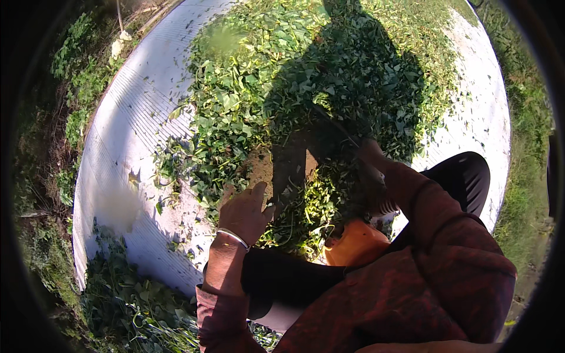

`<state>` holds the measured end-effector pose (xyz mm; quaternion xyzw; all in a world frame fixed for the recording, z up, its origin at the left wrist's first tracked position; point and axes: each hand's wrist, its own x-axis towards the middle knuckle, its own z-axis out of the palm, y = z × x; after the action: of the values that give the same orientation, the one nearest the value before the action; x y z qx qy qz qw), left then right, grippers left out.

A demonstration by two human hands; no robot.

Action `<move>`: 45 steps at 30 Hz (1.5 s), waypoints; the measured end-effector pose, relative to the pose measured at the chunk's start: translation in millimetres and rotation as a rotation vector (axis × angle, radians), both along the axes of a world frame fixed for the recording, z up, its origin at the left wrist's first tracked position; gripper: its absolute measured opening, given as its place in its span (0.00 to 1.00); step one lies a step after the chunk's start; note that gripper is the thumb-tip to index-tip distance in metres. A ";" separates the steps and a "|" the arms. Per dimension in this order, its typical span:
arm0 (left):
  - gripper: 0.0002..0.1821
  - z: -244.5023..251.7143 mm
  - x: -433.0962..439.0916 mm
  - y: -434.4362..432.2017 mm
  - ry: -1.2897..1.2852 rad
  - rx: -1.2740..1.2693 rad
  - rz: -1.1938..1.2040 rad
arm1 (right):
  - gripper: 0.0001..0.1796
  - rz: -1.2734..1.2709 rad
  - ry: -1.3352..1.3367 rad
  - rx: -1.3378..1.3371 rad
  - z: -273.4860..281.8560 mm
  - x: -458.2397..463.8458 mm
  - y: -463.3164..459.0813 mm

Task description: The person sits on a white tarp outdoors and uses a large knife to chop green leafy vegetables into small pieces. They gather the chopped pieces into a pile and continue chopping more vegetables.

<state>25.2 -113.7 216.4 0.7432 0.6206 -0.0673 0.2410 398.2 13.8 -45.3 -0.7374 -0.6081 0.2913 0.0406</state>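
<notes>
My left hand (pixel 245 209) hovers at the near left edge of a wooden chopping board (pixel 260 167), fingers apart, palm down. A white bracelet (pixel 233 237) circles that wrist. My right hand (pixel 371 152) grips a knife, its handle hidden in the fist. The dark knife blade (pixel 337 125) points up and left, over shaded leaves beyond the board. Chopped green leaves and stems (pixel 229 101) lie heaped around the board. Cut vine stems (pixel 315 205) cover its near side, below the knife hand.
A pale ribbed sheet (pixel 145 110) spreads under the heap. Uncut leafy vines (pixel 141 291) lie at lower left. An orange item (pixel 357 245), possibly footwear, sits by my bent leg (pixel 291 269). Grass and weeds (pixel 525 132) border the sheet. My shadow falls across the heap.
</notes>
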 end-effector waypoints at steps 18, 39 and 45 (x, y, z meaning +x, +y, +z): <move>0.29 4.2 -27.2 -26.5 -0.055 0.191 0.116 | 0.22 0.255 0.386 -0.124 52.8 -112.4 -9.5; 0.51 -270.8 -50.1 -365.6 0.029 -0.242 1.212 | 0.19 0.974 -0.609 0.118 199.5 27.4 106.0; 0.52 -301.1 16.1 -387.9 0.048 -0.293 1.137 | 0.16 0.743 -0.567 -0.150 185.3 43.6 121.7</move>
<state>41.3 -501.5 -84.7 0.2506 0.9112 -0.0291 0.3256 441.7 135.5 140.1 -0.5213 -0.7951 0.1161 -0.2873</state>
